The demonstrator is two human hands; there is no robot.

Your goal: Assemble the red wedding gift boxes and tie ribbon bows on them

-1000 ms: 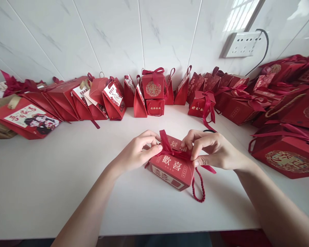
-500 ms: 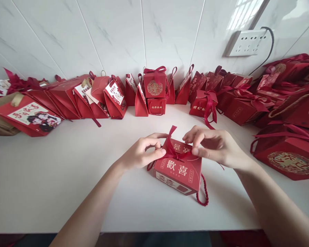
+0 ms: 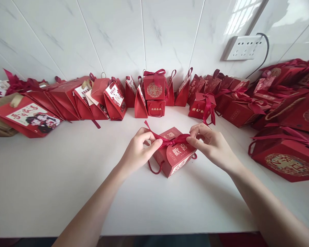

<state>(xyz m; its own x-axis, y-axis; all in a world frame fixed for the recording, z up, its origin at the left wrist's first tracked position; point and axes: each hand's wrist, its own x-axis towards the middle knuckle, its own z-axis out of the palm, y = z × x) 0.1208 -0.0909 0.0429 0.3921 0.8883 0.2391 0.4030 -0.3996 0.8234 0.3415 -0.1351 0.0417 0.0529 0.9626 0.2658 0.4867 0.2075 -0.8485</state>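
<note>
A small red gift box (image 3: 173,156) with gold characters stands on the white table (image 3: 54,178) in front of me. A dark red ribbon (image 3: 170,140) runs across its top, knotted near the middle. My left hand (image 3: 139,151) pinches the ribbon's left part between thumb and forefinger. My right hand (image 3: 211,144) pinches the right part at the box's far right corner. The ribbon is stretched between both hands. A red cord handle (image 3: 153,168) hangs at the box's left side.
Several red gift boxes and paper bags (image 3: 113,97) line the back along the tiled wall, with larger red boxes (image 3: 285,157) piled at the right. A white socket strip (image 3: 243,48) with a black cable is on the wall.
The box has turned, its corner now facing me, and sits a little farther away. Both hands have pulled the ribbon ends apart, drawing the ribbon taut over the top.
</note>
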